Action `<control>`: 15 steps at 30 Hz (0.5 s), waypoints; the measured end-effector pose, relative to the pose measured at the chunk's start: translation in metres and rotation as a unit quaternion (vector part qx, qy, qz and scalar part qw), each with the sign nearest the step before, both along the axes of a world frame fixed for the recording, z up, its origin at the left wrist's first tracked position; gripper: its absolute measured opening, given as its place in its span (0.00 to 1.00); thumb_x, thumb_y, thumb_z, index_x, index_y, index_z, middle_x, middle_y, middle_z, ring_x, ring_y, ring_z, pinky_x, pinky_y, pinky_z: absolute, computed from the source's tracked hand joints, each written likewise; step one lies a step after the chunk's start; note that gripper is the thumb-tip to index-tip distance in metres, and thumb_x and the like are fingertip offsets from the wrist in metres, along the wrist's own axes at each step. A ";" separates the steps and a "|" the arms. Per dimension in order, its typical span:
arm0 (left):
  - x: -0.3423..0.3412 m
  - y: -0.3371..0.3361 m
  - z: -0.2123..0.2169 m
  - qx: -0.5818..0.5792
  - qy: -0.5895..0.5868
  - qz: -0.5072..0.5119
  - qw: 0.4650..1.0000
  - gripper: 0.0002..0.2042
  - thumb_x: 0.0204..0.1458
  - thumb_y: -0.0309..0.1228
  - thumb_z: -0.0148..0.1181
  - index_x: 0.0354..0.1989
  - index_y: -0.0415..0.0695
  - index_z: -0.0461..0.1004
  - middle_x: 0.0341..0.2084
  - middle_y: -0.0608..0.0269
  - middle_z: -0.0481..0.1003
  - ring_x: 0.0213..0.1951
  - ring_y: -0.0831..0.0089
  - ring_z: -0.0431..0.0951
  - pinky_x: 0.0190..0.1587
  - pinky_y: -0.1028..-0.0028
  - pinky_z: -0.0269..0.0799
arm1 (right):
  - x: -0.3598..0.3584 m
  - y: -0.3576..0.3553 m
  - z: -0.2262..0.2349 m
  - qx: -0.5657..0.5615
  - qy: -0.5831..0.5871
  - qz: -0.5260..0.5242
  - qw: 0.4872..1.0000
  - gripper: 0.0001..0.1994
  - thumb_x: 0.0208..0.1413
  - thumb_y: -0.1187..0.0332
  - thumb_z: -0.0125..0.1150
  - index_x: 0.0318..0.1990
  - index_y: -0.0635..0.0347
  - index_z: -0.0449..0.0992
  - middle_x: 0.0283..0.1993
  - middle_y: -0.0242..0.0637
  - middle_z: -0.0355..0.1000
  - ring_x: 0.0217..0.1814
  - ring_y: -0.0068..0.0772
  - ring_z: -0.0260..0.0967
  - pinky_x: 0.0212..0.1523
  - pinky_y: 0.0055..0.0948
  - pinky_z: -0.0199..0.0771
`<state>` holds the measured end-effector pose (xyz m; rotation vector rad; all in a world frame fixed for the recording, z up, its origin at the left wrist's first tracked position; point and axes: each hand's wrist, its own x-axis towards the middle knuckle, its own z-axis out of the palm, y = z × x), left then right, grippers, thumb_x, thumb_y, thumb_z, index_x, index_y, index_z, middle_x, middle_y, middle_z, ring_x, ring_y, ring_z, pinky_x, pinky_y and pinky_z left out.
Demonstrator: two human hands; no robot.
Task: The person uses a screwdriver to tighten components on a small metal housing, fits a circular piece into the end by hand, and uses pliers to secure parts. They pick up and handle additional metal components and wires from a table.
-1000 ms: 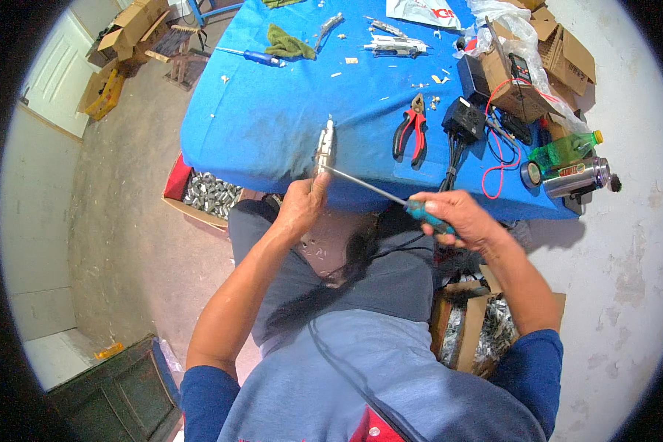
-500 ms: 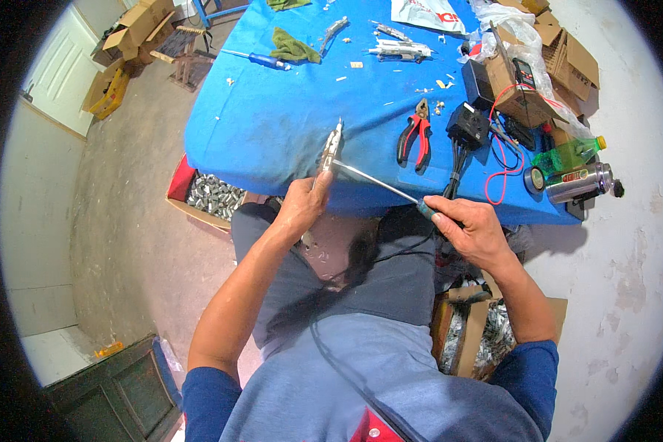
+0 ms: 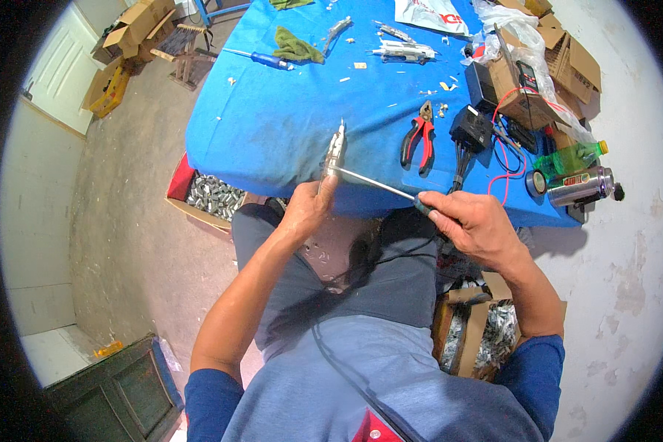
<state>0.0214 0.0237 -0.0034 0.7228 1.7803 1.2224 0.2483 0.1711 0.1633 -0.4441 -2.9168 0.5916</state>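
- Pinching a small metal fitting upright at the blue table's near edge, the left hand closes its fingers on the lower end.
- Right hand wraps shut around the screwdriver handle; the shaft runs leftward, tip touching the fitting, long axis nearly crosswise to it.
- Compared with half a second ago, the shaft lies flatter and the grips are unchanged.

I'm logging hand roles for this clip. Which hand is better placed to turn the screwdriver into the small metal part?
Probably the right hand: it grips the screwdriver by the handle, with the tip at the metal part. The left hand holds that part upright.
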 end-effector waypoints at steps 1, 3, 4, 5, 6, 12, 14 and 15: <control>0.000 0.000 -0.001 0.003 -0.008 0.005 1.000 0.32 0.58 0.59 0.45 0.19 0.38 0.70 0.14 0.65 0.67 0.21 0.74 0.66 0.26 0.69 0.63 | -0.001 0.004 -0.001 -0.058 -0.011 -0.014 0.998 0.14 0.55 0.66 0.60 0.50 0.53 0.77 0.27 0.40 0.73 0.27 0.34 0.72 0.29 0.33 0.71; 0.001 0.000 -0.005 0.010 -0.025 0.016 1.000 0.32 0.58 0.58 0.45 0.19 0.38 0.70 0.15 0.64 0.67 0.21 0.73 0.66 0.26 0.69 0.63 | -0.001 0.017 -0.011 -0.173 -0.032 -0.041 0.984 0.16 0.56 0.65 0.60 0.52 0.54 0.75 0.26 0.37 0.73 0.26 0.29 0.71 0.28 0.32 0.70; 0.001 0.000 -0.004 0.008 -0.017 0.021 1.000 0.31 0.58 0.58 0.46 0.19 0.38 0.70 0.15 0.64 0.67 0.21 0.73 0.66 0.26 0.69 0.63 | -0.002 0.025 -0.020 -0.290 -0.028 -0.064 0.955 0.18 0.59 0.62 0.58 0.55 0.56 0.74 0.24 0.32 0.73 0.20 0.21 0.66 0.21 0.26 0.65; 0.002 0.000 -0.003 0.006 -0.010 0.025 1.000 0.31 0.59 0.57 0.46 0.19 0.38 0.70 0.15 0.64 0.67 0.20 0.73 0.66 0.26 0.69 0.63 | -0.001 0.032 -0.021 -0.379 -0.058 -0.106 0.918 0.18 0.59 0.61 0.57 0.54 0.56 0.74 0.25 0.32 0.73 0.19 0.19 0.65 0.19 0.23 0.63; 0.003 0.000 -0.001 0.004 -0.002 0.028 1.000 0.31 0.59 0.57 0.46 0.20 0.38 0.70 0.15 0.64 0.67 0.20 0.74 0.66 0.25 0.70 0.63 | -0.001 0.037 -0.020 -0.463 -0.086 -0.147 0.870 0.18 0.60 0.60 0.57 0.54 0.56 0.74 0.25 0.31 0.73 0.17 0.18 0.63 0.17 0.21 0.61; 0.007 0.001 -0.003 0.002 -0.045 0.046 0.998 0.29 0.59 0.55 0.47 0.20 0.40 0.69 0.15 0.67 0.66 0.20 0.76 0.65 0.24 0.72 0.62 | 0.006 0.027 -0.022 -0.447 -0.064 -0.191 0.871 0.16 0.60 0.61 0.56 0.53 0.56 0.75 0.27 0.34 0.74 0.20 0.21 0.67 0.20 0.22 0.64; 0.008 0.000 0.006 0.014 -0.110 0.049 0.993 0.27 0.59 0.57 0.48 0.21 0.44 0.66 0.13 0.70 0.62 0.17 0.79 0.59 0.20 0.76 0.54 | 0.013 0.020 -0.027 -0.182 0.040 -0.101 0.977 0.16 0.60 0.63 0.56 0.52 0.57 0.75 0.29 0.37 0.75 0.26 0.28 0.72 0.27 0.27 0.70; 0.009 -0.001 0.009 0.020 -0.142 0.050 0.988 0.27 0.58 0.58 0.48 0.21 0.46 0.64 0.13 0.72 0.60 0.15 0.81 0.56 0.18 0.77 0.50 | 0.012 0.019 -0.022 -0.137 0.069 -0.127 0.980 0.15 0.59 0.63 0.56 0.52 0.57 0.75 0.30 0.40 0.75 0.29 0.32 0.73 0.30 0.29 0.71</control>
